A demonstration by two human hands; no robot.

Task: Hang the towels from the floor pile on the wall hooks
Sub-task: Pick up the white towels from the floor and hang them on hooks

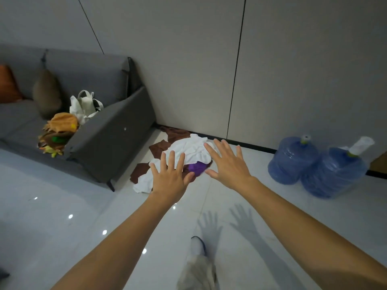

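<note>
Fingers (171,162) of both hands are straight and spread wide, holding nothing. The left hand (169,181) and right hand (230,166) reach forward palms down, side by side with a gap between them. Just beyond and under the fingertips lies the pile of towels (144,183) on the glossy white floor (62,206). A white towel (188,149) is crumpled on top, brown towels (159,147) spread out beneath it left of the left fingers, and a purple towel (196,167) shows in the gap between the two thumbs. Whether any fingertip touches the cloth cannot be told. Past the fingertips, the pile reaches the foot of the grey wall (188,59). Left of the left fingers stands a grey sofa (109,132) with a white bag (83,105) on its seat. Right of the right fingers, two blue water jugs (293,160) stand touching each other near the wall. Behind the hands, nearer the person, shadows (243,218) of the spread fingers fall on the floor beside a light trouser leg (199,273).
</note>
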